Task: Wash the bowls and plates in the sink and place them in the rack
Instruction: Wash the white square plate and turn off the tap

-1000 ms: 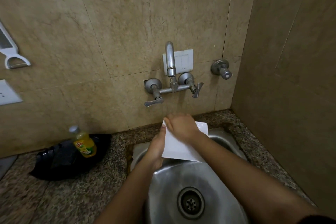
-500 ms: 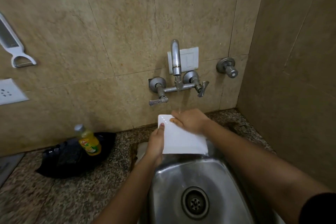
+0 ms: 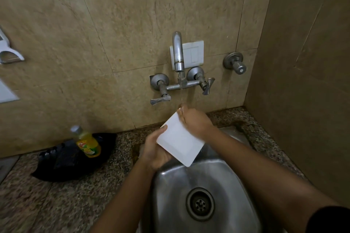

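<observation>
Left hand (image 3: 155,151) gripped the tilted plate (image 3: 180,143) at its eight o'clock edge, thumb on top. Right hand (image 3: 195,121) covered its one o'clock corner under the running tap (image 3: 178,53), grip unclear.

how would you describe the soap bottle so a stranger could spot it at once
Find the steel sink where a white plate is being rinsed, then look left along the speckled granite counter to the black bag. The bottle stands on it: clear plastic, yellow liquid, grey cap, red and green label, the only bright thing there.
</observation>
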